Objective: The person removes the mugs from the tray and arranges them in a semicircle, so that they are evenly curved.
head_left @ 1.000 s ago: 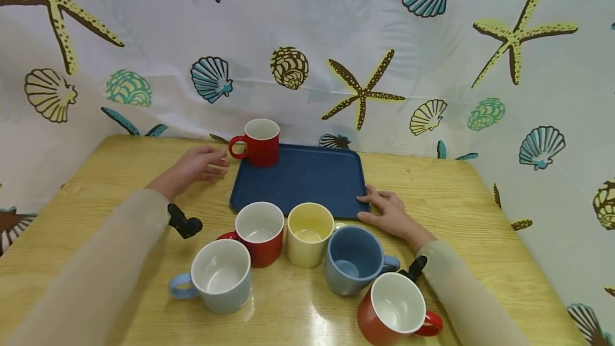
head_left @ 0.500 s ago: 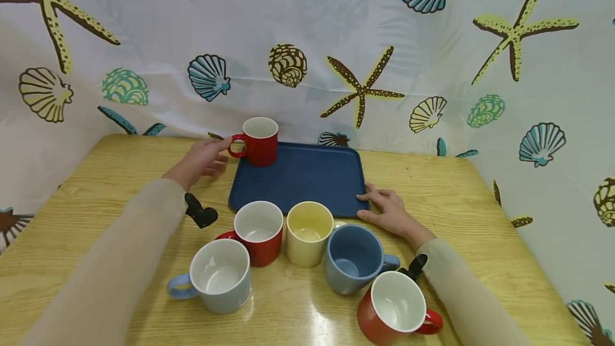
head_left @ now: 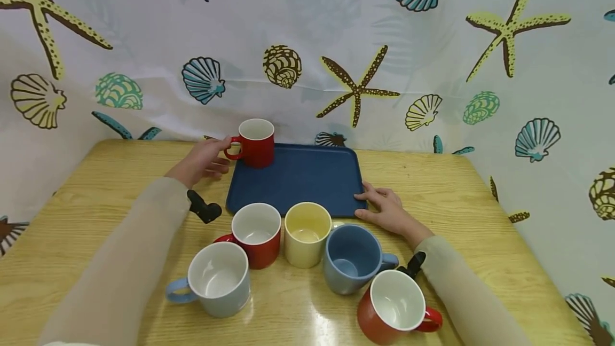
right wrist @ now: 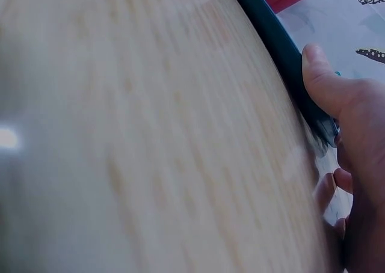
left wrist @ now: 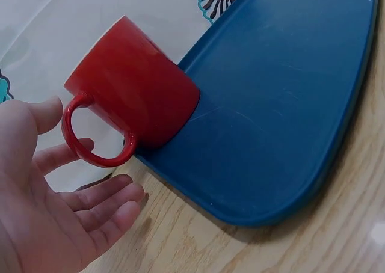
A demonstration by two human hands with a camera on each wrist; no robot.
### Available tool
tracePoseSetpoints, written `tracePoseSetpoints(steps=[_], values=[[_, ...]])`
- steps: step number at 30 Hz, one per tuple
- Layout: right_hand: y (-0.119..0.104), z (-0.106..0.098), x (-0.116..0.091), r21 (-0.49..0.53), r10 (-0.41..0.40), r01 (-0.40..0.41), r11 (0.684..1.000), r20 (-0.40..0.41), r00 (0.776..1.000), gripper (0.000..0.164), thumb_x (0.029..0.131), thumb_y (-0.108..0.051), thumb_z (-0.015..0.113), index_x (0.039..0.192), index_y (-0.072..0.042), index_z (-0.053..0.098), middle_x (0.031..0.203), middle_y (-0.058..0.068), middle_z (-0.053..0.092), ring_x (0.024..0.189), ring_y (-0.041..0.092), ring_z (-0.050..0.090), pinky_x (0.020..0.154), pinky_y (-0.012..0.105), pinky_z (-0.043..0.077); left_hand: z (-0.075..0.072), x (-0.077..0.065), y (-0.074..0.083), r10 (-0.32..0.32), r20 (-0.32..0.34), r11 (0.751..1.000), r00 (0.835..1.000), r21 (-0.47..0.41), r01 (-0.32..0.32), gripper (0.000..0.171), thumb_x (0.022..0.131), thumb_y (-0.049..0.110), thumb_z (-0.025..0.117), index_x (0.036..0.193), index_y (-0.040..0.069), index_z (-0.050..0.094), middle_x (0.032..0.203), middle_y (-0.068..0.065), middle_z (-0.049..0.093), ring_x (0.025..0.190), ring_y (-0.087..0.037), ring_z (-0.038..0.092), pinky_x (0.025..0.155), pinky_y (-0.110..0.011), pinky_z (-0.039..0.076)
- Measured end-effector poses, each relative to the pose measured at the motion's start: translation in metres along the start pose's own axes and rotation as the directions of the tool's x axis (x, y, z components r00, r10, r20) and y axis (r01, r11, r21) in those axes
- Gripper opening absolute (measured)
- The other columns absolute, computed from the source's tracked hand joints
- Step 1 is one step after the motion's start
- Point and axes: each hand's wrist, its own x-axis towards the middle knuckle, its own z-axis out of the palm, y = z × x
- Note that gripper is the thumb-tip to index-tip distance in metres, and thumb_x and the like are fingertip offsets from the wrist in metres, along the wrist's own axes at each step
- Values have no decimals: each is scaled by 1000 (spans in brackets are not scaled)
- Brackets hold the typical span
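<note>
A red mug (head_left: 258, 146) with a white inside stands upright on the far left corner of the dark blue tray (head_left: 312, 180). My left hand (head_left: 204, 159) is at the mug's handle (left wrist: 99, 161). Its thumb is close to the outer side of the loop, and the tip of one finger shows through the opening. The other fingers are spread loosely below, not wrapped round the mug. At the tray's near right corner, my right hand (head_left: 381, 208) holds the edge, thumb against the rim (right wrist: 316, 124) and fingers on the far side of the corner.
In front of the tray stand a light blue mug (head_left: 218, 279), another red mug (head_left: 257, 236), a yellow mug (head_left: 305, 236), a blue mug (head_left: 351, 260) and an orange-red mug (head_left: 391, 308). The wooden table (head_left: 439, 188) backs onto a patterned cloth (head_left: 298, 9).
My left hand has moved right and forward to the red mug's handle. The right hand stays at the tray corner. The head view has shifted slightly; the mugs have not moved.
</note>
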Motion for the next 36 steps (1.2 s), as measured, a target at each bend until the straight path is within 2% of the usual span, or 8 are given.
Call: tracePoseSetpoints(steps=[9,16,25,29,36], values=[[1,0,0,2,3,-3,1000,-1,1000,54,87,-49,58,133,-20,53,154,3,16,130,29,19,104,56,8,6,2,-2,13,-17,1000,1000,-21,-13,72,93,56,40,139,2,29,128,-24,45,109,-36,52,90,-40,47],[1,-3,1,-3,18,-18,1000,6,1000,57,86,-53,57,134,-21,52,154,2,15,131,28,19,104,56,7,3,5,-4,21,28,1000,999,2,-21,74,91,60,38,138,2,33,126,-24,47,105,-33,55,87,-37,49],[1,-1,3,-10,34,-34,999,13,999,58,86,-55,56,134,-23,52,154,-1,14,131,27,18,104,56,8,-2,5,-9,64,54,998,996,-32,-62,73,89,59,43,133,0,38,124,-24,50,99,-29,60,85,-35,50],[2,1,2,-9,24,-24,1000,15,1000,58,86,-54,57,133,-22,52,154,0,14,131,28,18,104,56,8,-1,3,-10,52,49,998,997,-46,-50,72,88,60,44,127,0,40,121,-24,52,93,-26,61,85,-37,50],[2,0,3,-7,9,-9,1000,8,1000,57,86,-52,58,133,-20,53,154,2,15,131,30,19,103,57,9,2,-5,-5,94,68,994,993,-60,-90,64,90,58,43,118,1,43,120,-26,52,92,-27,61,88,-39,49]])
